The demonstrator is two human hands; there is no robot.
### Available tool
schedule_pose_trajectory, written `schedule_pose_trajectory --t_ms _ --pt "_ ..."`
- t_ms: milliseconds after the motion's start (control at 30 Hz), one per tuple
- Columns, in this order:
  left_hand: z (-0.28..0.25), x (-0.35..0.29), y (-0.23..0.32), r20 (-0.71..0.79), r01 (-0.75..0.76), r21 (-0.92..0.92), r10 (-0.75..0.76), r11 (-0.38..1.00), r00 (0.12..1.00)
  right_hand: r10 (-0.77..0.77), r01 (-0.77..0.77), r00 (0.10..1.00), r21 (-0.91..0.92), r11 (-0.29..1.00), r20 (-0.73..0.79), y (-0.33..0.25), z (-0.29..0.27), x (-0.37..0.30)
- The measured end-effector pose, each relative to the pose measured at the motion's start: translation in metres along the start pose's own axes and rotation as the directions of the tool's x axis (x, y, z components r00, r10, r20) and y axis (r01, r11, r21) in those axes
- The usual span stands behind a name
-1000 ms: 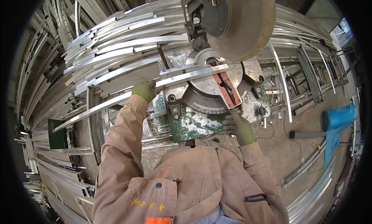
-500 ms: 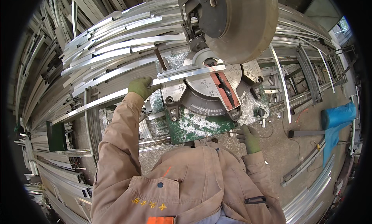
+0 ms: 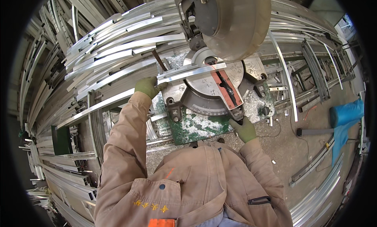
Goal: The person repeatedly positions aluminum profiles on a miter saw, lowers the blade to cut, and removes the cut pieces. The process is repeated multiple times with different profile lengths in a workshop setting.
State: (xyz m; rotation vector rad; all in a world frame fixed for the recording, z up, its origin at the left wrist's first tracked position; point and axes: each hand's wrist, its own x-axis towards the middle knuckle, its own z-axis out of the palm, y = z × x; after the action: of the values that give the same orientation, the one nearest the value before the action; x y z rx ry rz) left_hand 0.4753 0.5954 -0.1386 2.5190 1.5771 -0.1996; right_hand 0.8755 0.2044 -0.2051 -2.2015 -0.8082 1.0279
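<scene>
Since the earlier frame the right hand has dropped to the saw base's front edge at centre, fingers curled there; the left hand grips the bar; its long axis runs from centre toward lower left.

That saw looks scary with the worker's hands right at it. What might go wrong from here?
Three risks, judged from this view:
1. The left hand grips the aluminium bar close to the saw head; a slip could bring fingers toward the blade.
2. The bar juts far to the left, so it might tip or twist during a cut.
3. The right hand sits at the saw base, where metal chips lie and could fly.
</scene>
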Motion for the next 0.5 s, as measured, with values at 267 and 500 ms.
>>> schedule_pose_trajectory --t_ms 267,500 --pt "0.001 0.003 -0.012 0.061 0.006 -0.032 -0.004 0.999 0.998 -0.034 0.019 0.998 -0.285 0.958 -0.049 -0.014 0.007 0.001" --pt "0.007 0.008 -0.014 0.105 0.035 -0.055 -0.029 0.998 0.994 -0.066 0.061 0.998 -0.299 0.952 -0.005 -0.008 0.000 0.006"
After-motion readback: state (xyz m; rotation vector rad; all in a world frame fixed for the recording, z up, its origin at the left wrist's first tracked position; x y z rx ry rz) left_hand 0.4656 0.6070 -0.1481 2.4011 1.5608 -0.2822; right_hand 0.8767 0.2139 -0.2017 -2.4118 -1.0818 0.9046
